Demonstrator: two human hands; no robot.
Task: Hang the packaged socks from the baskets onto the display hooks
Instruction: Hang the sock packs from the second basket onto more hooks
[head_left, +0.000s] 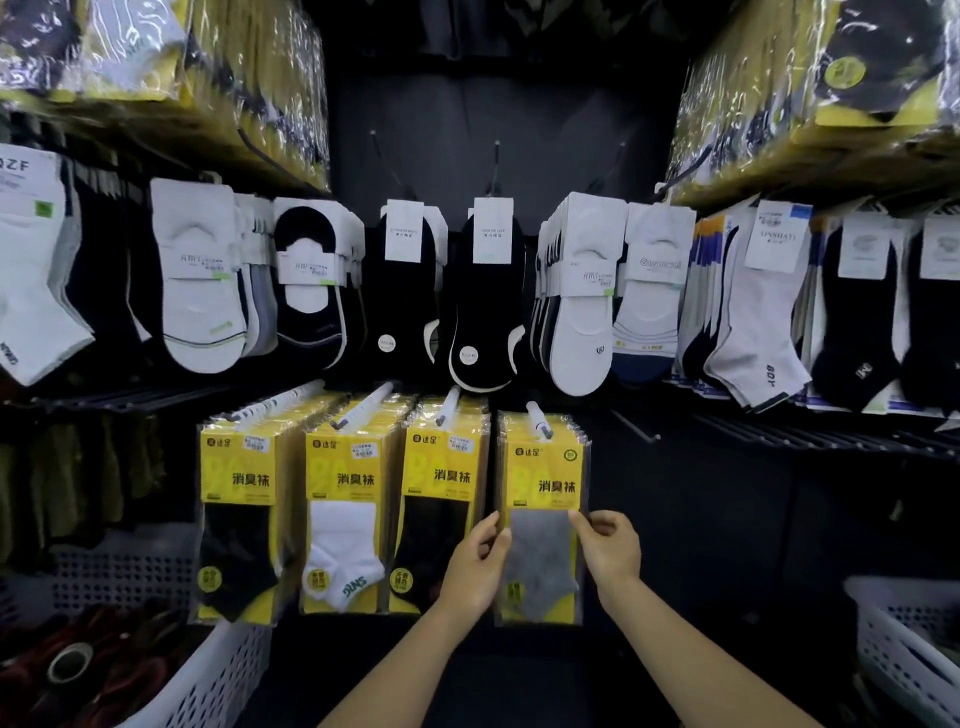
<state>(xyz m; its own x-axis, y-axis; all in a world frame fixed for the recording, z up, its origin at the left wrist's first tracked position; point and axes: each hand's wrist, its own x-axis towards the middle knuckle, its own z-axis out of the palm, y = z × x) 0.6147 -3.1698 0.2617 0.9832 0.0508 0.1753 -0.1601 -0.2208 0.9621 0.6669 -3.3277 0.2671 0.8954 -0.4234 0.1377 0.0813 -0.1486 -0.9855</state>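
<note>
At lower row's right end | left hand (478, 553), right hand (609, 551) pinch grey sock pack (543, 486) by its sides | likely to set it straight on hook (536, 417)

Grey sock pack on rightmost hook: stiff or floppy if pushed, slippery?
Grey sock pack likely stays fairly flat: yellow card backs it. Glossy film looks slippery; left hand and right hand pinch its edges. Hung on one hook, it would probably swing if pushed.

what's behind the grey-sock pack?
Behind the grey-sock pack, pinched by left hand and right hand, yellow edges of what look like more packs show on the same hook. Their count and sock colours are covered.
</note>
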